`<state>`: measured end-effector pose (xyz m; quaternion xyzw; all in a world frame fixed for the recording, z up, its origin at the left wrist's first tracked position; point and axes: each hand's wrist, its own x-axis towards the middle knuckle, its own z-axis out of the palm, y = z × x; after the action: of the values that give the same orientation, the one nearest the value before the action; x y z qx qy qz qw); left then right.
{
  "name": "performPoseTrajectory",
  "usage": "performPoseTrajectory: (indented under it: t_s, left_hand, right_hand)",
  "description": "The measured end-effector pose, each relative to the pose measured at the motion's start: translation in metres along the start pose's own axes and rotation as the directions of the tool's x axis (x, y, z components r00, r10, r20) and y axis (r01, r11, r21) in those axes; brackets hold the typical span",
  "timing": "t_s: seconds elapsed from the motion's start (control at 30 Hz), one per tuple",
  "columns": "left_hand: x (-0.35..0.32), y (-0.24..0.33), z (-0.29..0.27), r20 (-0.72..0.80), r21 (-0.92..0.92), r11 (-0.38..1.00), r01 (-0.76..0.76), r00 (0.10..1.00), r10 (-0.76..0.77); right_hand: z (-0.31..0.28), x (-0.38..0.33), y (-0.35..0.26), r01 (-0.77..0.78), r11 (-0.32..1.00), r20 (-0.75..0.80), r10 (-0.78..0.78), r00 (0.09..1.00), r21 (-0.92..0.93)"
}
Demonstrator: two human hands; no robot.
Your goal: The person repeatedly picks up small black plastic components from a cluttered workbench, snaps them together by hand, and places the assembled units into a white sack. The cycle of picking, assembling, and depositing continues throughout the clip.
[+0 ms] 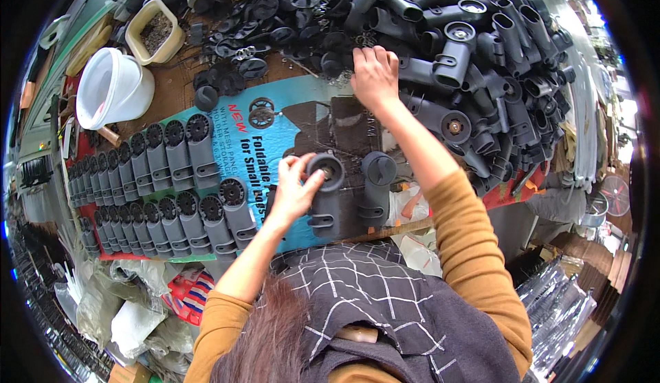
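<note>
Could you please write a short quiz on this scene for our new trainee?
1. What does the left hand touch?
A) the checked apron
B) a dark part
C) a metal spring

2. True or false: the white bucket stands to the left of the right hand.

3. Fill in the blank: the lined-up parts on the person's left form ___ rows.

Key: 1. B; 2. True; 3. two

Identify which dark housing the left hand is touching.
The dark housing just right of the left hand, whose thumb lies on its round end; the similar housing further right and the rows of housings at left are untouched.
</note>
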<state>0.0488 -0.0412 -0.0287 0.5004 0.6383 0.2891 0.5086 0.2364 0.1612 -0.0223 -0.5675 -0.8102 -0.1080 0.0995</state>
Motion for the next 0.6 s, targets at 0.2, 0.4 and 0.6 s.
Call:
performPoseTrajectory:
  t_s: [0.2,0.4,0.6]
  left_hand:
    - [-0.027,-0.012,0.020,-0.065,0.067,0.997,0.042,0.997,-0.038]
    - [-0.026,0.010,0.011,-0.167,0.265,0.964,-0.033,0.983,0.079]
    - [-0.038,0.033,-0.006,0.068,-0.541,0.833,0.114,0.993,-0.092]
  right_hand:
    - [-0.006,0.004,0.003,0.070,0.870,-0.211,0.039,0.977,0.487]
    - [-0.077,-0.099,-0.039,-0.539,-0.550,0.668,0.049,0.742,0.638]
    - [-0.108,-0.177,-0.080,-0.585,-0.589,0.709,-0.030,0.705,0.558]
